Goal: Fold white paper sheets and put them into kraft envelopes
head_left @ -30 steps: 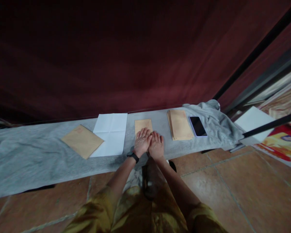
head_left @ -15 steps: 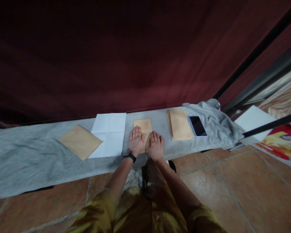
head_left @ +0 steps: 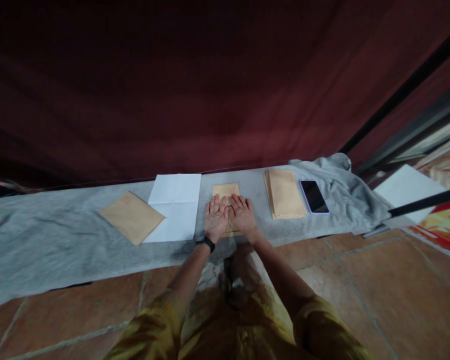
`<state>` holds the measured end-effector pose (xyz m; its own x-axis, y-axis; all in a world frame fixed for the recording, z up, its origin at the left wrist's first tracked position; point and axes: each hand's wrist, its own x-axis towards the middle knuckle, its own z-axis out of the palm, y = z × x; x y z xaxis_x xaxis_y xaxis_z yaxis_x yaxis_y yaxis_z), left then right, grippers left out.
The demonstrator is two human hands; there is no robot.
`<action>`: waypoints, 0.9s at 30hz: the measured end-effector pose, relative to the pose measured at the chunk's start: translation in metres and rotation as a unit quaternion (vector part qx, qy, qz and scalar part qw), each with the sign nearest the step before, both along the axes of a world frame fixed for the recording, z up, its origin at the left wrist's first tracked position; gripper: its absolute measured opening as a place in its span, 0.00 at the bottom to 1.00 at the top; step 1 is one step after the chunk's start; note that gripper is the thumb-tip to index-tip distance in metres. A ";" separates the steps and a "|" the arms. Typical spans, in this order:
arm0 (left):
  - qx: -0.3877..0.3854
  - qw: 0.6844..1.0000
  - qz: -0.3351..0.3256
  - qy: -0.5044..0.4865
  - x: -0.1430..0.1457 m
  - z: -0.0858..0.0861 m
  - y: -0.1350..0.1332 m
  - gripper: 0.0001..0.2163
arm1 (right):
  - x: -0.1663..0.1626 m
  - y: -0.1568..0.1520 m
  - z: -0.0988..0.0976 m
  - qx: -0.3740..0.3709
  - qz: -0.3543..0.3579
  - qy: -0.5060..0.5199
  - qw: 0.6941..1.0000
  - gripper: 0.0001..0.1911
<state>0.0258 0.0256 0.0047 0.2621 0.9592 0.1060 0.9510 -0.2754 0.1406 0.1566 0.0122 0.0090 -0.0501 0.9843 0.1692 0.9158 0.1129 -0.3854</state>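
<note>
A brown paper envelope (head_left: 225,189) lies on the grey cloth in front of me, mostly covered by my hands. My left hand (head_left: 216,218), with a dark band on its wrist, rests flat on it, fingers stretched away from me. Beside it, my right hand (head_left: 243,216) lies flat on the envelope's right part, fingers extended. The two hands are side by side, close together at the thumbs. To the left is a white creased sheet of paper (head_left: 176,215), and a second brown envelope (head_left: 132,217) lies turned at an angle over its corner.
A stack of brown envelopes (head_left: 284,194) sits to the right, with a phone (head_left: 314,196) beyond it. The grey cloth (head_left: 60,240) covers a long narrow surface, bunched at its right end. A dark red curtain (head_left: 210,100) hangs behind; tiled floor (head_left: 341,290) lies below.
My right hand has shifted inward onto the envelope, nearer my left hand. Both hands stay flat. The whole view has moved slightly, so things appear further right.
</note>
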 end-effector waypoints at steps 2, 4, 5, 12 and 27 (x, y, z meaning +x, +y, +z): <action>0.003 1.000 -0.002 -0.001 -0.001 -0.001 0.000 0.25 | 0.001 0.007 0.001 -0.006 0.015 -0.009 1.000 0.23; 0.007 1.000 -0.003 -0.001 0.000 -0.002 0.000 0.25 | 0.002 0.012 0.000 -0.009 0.024 -0.018 1.000 0.24; 0.009 1.000 -0.003 -0.002 0.000 -0.002 0.000 0.25 | 0.002 0.013 0.000 -0.010 0.026 -0.023 0.999 0.24; -0.003 1.000 0.011 -0.004 0.003 0.002 0.000 0.25 | 0.005 0.031 -0.002 -0.019 0.003 -0.044 0.999 0.26; 0.004 1.000 0.010 -0.012 0.002 0.002 -0.003 0.26 | 0.001 0.031 -0.008 0.007 -0.063 -0.036 0.997 0.28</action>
